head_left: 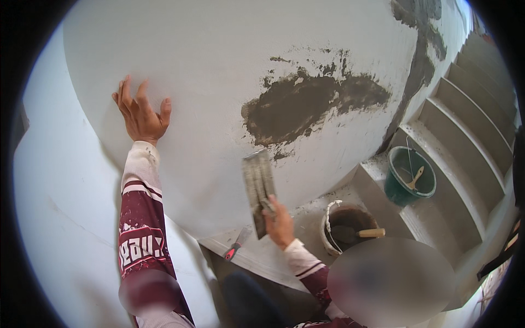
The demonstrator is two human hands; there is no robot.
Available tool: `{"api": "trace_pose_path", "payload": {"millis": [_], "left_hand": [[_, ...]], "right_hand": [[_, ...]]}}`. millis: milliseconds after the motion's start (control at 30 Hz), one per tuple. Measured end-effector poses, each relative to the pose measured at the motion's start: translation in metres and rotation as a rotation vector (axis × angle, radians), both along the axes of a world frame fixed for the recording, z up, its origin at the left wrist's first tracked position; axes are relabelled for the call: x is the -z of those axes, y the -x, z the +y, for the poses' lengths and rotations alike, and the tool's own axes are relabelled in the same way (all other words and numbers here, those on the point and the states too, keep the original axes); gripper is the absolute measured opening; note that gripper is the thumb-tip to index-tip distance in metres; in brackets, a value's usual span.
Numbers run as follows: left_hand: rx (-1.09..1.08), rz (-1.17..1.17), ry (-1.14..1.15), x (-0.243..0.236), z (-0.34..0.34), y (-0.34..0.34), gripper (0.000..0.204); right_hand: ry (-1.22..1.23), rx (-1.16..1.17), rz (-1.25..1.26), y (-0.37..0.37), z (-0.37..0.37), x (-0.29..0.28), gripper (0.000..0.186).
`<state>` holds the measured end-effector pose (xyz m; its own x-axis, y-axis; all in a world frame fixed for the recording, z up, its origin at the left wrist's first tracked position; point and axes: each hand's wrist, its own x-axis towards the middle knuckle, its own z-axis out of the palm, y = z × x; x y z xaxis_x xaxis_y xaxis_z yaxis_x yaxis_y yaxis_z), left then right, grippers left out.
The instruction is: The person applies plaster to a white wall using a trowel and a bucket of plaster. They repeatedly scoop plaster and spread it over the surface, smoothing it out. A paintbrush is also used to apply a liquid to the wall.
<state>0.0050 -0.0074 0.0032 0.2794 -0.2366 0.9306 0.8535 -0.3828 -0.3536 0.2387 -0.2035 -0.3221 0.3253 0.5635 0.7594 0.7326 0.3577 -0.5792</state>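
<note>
My left hand (pixel 143 115) rests on the pale curved wall (pixel 191 65) at upper left, fingers apart and holding nothing. My right hand (pixel 279 224) grips a rectangular steel trowel (pixel 254 177) smeared with mortar, its blade below a rough dark grey plaster patch (pixel 284 106). A scraper with a red and black handle (pixel 233 250) lies on the step to the left of that hand. To its right stands a bucket (pixel 369 217) holding dark mortar and a wooden-handled tool (pixel 371 233).
Concrete stairs (pixel 465 153) curve up along the right, with a green bucket (pixel 399 191) holding a brush (pixel 415 177) on one of them. Another grey streak (pixel 415 74) runs down the wall at upper right. A white wall surface (pixel 71 191) is at the left.
</note>
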Motion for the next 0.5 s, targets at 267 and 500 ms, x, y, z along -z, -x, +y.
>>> {"api": "trace_pose_path", "payload": {"millis": [267, 500], "left_hand": [[-0.007, -0.012, -0.025, 0.007, 0.003, 0.000, 0.054], [-0.019, -0.009, -0.032, 0.002, -0.001, 0.002, 0.053]], "right_hand": [[0.119, 0.474, -0.319, -0.226, -0.055, -0.131, 0.049], [0.158, 0.721, -0.620, -0.343, -0.047, -0.237, 0.049]]}}
